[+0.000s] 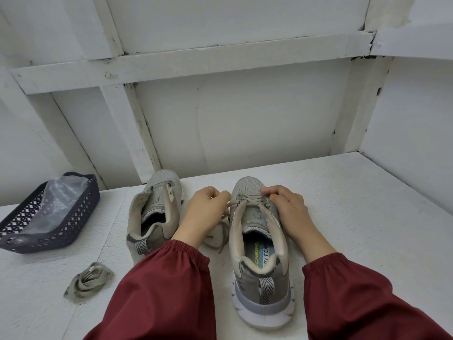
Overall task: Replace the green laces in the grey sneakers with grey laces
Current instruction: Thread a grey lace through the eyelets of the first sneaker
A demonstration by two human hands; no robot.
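Two grey sneakers stand on the white table, toes pointing away from me. The right sneaker has a grey lace threaded through its lowest eyelets, with loose ends trailing down its left side. My left hand pinches the lace at the left eyelets. My right hand rests on the sneaker's right side, fingers curled at the lace near the toe. The left sneaker has no lace in it. A loose bundle of pale greenish lace lies at the front left.
A dark plastic lattice basket with a clear plastic bag in it sits at the far left of the table. White walls with beams close off the back and the right side.
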